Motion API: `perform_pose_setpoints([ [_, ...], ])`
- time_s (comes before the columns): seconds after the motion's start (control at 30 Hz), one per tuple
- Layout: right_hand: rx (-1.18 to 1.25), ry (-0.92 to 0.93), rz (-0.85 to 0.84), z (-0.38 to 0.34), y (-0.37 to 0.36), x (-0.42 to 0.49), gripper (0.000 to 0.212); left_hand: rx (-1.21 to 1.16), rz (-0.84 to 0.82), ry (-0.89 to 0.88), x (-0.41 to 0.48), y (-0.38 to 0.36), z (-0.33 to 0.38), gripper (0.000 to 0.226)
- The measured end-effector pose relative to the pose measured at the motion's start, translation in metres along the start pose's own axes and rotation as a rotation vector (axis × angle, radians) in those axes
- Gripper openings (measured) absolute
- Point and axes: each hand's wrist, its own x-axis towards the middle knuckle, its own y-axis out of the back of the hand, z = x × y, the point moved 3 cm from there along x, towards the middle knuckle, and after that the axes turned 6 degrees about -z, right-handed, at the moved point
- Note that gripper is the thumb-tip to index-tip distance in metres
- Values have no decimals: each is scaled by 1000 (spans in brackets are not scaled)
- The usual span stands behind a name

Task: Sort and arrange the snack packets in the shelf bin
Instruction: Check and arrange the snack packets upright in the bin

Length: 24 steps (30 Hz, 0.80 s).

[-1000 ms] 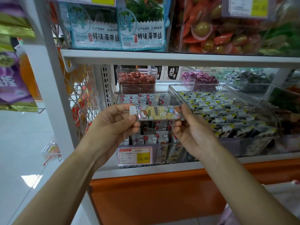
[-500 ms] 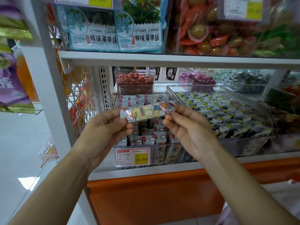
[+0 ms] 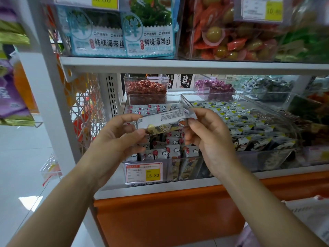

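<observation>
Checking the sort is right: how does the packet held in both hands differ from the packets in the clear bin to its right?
The held packet shows its pale printed back, tilted, pinched at its ends by the left hand and right hand; the bin packets lie face up in rows. Its front edge shows a tan cartoon print; theirs are white, black and yellow. Both are small sealed snack packs.

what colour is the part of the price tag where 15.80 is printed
Yellow, on the price tag clipped to the bin's front, clearest in the head view.

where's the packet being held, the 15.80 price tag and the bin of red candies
held packet (image 3: 164,122), head view, middle of the wrapper
15.80 price tag (image 3: 144,172), head view, centre of the tag
red candy bin (image 3: 146,88), head view, front wall
</observation>
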Motion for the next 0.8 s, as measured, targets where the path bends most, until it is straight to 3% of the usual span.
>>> perform_pose_setpoints([
  [0.27,34,-34,68,-2,3,1,27,344,4,-121,-4,-7,3,34],
  [0.57,-360,110,119,-4,-5,-5,21,510,5,-272,-5,-13,3,43],
  [0.8,-247,143,23,-8,-6,-7,24,681,46,-384,-6,-12,4,55],
])
